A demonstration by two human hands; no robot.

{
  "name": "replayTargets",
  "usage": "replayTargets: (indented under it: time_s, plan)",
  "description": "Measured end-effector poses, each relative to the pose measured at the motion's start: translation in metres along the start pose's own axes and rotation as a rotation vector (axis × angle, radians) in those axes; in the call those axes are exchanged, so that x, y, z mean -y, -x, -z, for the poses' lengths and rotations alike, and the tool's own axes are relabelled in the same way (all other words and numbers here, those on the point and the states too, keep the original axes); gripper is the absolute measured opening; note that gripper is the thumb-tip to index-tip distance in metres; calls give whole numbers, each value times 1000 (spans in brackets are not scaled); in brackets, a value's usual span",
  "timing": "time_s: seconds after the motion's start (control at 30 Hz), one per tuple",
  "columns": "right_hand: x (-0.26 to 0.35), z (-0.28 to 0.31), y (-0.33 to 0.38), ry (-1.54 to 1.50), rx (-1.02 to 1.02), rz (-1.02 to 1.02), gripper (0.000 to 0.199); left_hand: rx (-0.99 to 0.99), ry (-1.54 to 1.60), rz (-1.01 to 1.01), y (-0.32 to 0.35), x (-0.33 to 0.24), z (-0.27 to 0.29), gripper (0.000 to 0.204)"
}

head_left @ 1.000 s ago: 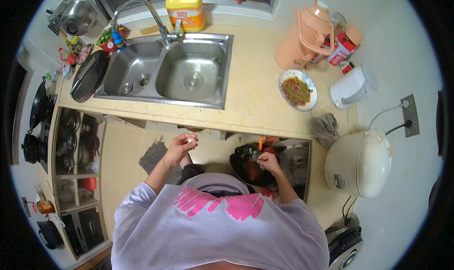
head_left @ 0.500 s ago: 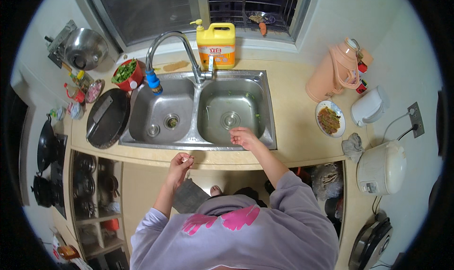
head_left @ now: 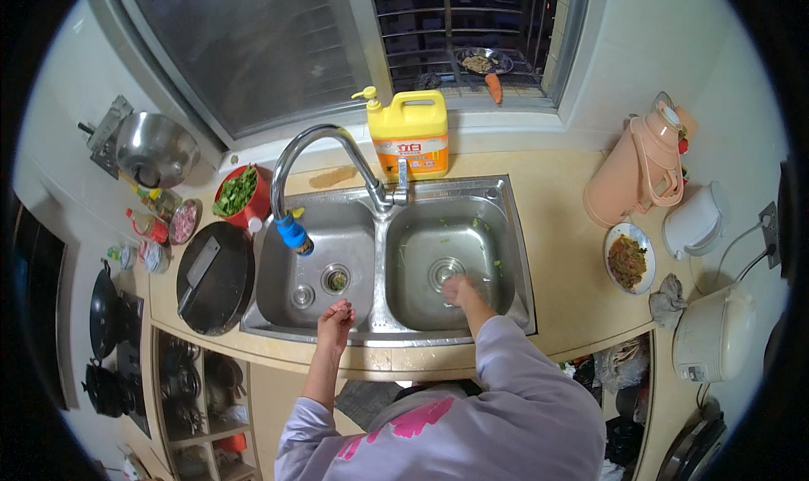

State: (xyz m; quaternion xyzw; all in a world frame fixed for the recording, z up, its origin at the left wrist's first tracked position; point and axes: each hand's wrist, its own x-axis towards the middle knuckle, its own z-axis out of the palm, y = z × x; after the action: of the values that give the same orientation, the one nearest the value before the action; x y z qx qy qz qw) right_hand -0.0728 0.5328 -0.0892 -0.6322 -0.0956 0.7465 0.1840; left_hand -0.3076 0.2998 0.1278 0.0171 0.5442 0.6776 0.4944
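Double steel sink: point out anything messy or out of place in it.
Small green vegetable scraps lie scattered over the right basin of the double steel sink, where the right hand reaches near the drain. Nothing else looks odd.

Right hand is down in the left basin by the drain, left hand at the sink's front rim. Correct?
Not quite. The head view shows the right hand in the right basin, by its drain. The left hand is at the sink's front rim, as said.

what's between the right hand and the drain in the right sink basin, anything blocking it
Nothing visible. The right hand is already down inside the right basin, right beside its drain, with only a few green scraps lying on the basin floor. The left hand rests closed at the sink's front rim, clear of that path.
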Motion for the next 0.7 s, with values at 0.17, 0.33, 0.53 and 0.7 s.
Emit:
replayTargets:
  time_s: [0.17,0.33,0.53,0.7]
  plan:
    - [20,-95,148,116,1053,-179,45,-56,93,27,-71,30,-6,23]
    - [25,-132,191,672,870,617,26,108,-192,93,-112,31,-23,6]
    - [16,-43,49,651,149,515,17,-21,-86,93,-116,27,-21,24]
    - [3,20,5,-28,-242,234,28,6,-17,194,-113,22,-10,30]
